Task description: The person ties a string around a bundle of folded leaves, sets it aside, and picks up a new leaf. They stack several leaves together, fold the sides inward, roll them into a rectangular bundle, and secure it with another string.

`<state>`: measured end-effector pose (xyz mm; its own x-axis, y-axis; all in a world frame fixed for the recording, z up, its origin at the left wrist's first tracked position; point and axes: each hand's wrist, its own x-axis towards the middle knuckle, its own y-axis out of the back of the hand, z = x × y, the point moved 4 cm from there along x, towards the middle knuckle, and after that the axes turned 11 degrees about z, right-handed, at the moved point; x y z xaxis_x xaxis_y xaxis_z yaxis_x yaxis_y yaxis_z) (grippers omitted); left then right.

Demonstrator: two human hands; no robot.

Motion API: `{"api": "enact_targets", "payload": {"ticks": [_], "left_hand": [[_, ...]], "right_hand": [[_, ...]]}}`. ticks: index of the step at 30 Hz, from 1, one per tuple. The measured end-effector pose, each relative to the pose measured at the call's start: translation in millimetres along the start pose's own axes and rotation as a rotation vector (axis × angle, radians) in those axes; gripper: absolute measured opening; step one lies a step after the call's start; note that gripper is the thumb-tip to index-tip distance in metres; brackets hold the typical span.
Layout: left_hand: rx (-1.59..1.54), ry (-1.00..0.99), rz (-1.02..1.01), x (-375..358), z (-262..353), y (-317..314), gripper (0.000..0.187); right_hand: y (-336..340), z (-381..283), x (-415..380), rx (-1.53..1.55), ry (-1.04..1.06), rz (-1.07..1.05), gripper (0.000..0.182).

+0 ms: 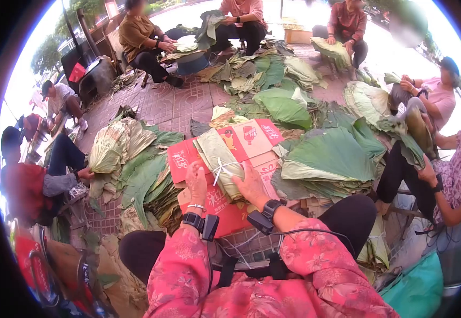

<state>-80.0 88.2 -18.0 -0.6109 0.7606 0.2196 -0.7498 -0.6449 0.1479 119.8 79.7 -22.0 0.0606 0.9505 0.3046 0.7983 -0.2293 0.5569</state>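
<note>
A folded bundle of dried lotus leaves [215, 150], tied round with white string [221, 168], lies on a red printed cardboard sheet [180, 159] in front of my knees. My left hand [196, 184] is at the bundle's lower left, over the cardboard, its fingers loosely bent and apart, with nothing visible in them. At the lower right end, my right hand [253, 186] grips the edge of the bundle, thumb on the near side. The string's knot sits on top of the bundle, between my hands.
Stacks of lotus leaves lie left [145, 175] and right [328, 159] of the cardboard, with a larger leaf heap [283, 106] beyond. Several people sit around, handling leaves. A blue tub [192, 63] stands at the back; a green bag [416, 289] is at lower right.
</note>
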Motion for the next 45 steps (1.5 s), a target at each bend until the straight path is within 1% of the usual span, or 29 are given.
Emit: {"api": "enact_targets", "payload": {"ticks": [1, 2, 3, 5, 6, 7, 9, 11, 12, 13, 14, 15, 16, 17, 18, 20, 23, 26, 27, 28, 29, 30, 32, 35, 37, 39, 42, 44, 45], "left_hand": [[-0.026, 0.01, 0.002, -14, -7, 2, 0.032], [-0.052, 0.022, -0.016, -25, -15, 3, 0.032], [-0.141, 0.081, -0.071, -36, -18, -1, 0.032], [-0.278, 0.186, -0.169, -50, -14, -7, 0.033], [-0.329, 0.226, -0.195, -57, -8, -11, 0.033], [-0.384, 0.262, -0.236, -66, 9, -15, 0.034], [-0.492, 0.334, -0.281, -75, 51, -17, 0.035], [-0.427, 0.211, -0.29, -76, 87, -17, 0.037], [-0.398, 0.149, -0.287, -77, 96, -19, 0.038], [-0.338, 0.087, -0.333, -73, 96, -20, 0.039], [-0.327, 0.104, -0.356, -74, 93, -20, 0.039], [-0.314, 0.122, -0.377, -75, 89, -20, 0.039], [-0.303, 0.14, -0.395, -76, 85, -19, 0.039], [-0.301, 0.154, -0.385, -74, 71, -18, 0.038], [-0.288, 0.185, -0.388, -76, 61, -18, 0.038], [-0.264, 0.243, -0.39, -76, 47, -18, 0.039], [-0.275, 0.246, -0.399, -78, 35, -22, 0.04], [-0.251, 0.241, -0.405, -82, 27, -25, 0.04], [-0.23, 0.272, -0.411, -83, 23, -26, 0.04], [-0.208, 0.303, -0.417, -85, 20, -26, 0.04], [-0.189, 0.332, -0.42, -86, 17, -27, 0.041], [-0.167, 0.323, -0.424, -86, 16, -28, 0.041], [-0.106, 0.302, -0.438, -89, 13, -25, 0.04], [-0.083, 0.307, -0.432, -89, 12, -25, 0.04], [-0.075, 0.271, -0.435, -88, 1, -27, 0.04], [-0.081, 0.251, -0.432, -88, -11, -31, 0.04], [-0.099, 0.263, -0.438, -86, -10, -26, 0.039], [-0.101, 0.315, -0.453, -91, 15, -20, 0.039], [-0.113, 0.335, -0.451, -89, 19, -16, 0.039]], "right_hand": [[7, -1, 2, -0.027, -0.084, -0.023, 0.064], [-1, 7, 2, 0.216, -0.223, -0.009, 0.059], [-10, 13, 1, 0.37, -0.371, -0.033, 0.057], [-43, 39, 0, 0.706, -0.554, -0.187, 0.041], [-4, 11, -5, 0.624, -0.562, -0.19, 0.035], [6, 5, -7, 0.643, -0.611, -0.158, 0.036], [33, 8, -6, 0.793, -0.569, -0.068, 0.036], [74, -12, -1, 0.968, -0.53, -0.055, 0.038], [118, -30, -3, 1.067, -0.522, -0.072, 0.04], [160, -45, -5, 1.064, -0.541, -0.05, 0.038], [198, -52, -7, 1.062, -0.559, -0.03, 0.036], [229, -51, -6, 1.112, -0.434, -0.004, 0.038], [273, -61, -15, 1.069, -0.442, 0.002, 0.039], [305, -51, -17, 0.961, -0.365, 0.109, 0.039], [339, -52, -27, 0.911, -0.296, 0.161, 0.039], [397, -40, -54, 0.785, -0.297, 0.244, 0.039], [454, 6, -109, 0.558, -0.415, 0.326, 0.042], [463, 81, -185, 0.539, -0.624, 0.372, 0.042], [463, 132, -221, 0.41, -0.734, 0.377, 0.045], [465, 179, -256, -0.216, -0.799, 0.306, 0.052], [459, 199, -285, -0.534, -0.857, 0.303, 0.058], [457, 249, -305, -0.518, -0.894, 0.322, 0.06], [446, 199, -278, -0.728, -0.83, 0.353, 0.057], [437, 144, -212, -0.905, -0.382, 0.327, 0.054], [426, 135, -163, -0.751, -0.187, 0.316, 0.052], [408, 125, -112, -0.613, -0.034, 0.247, 0.054], [382, 136, -58, -0.607, 0.097, 0.156, 0.043], [377, 169, -32, -0.583, 0.134, 0.058, 0.026], [377, 163, -21, -0.55, 0.083, 0.087, 0.011]]}}
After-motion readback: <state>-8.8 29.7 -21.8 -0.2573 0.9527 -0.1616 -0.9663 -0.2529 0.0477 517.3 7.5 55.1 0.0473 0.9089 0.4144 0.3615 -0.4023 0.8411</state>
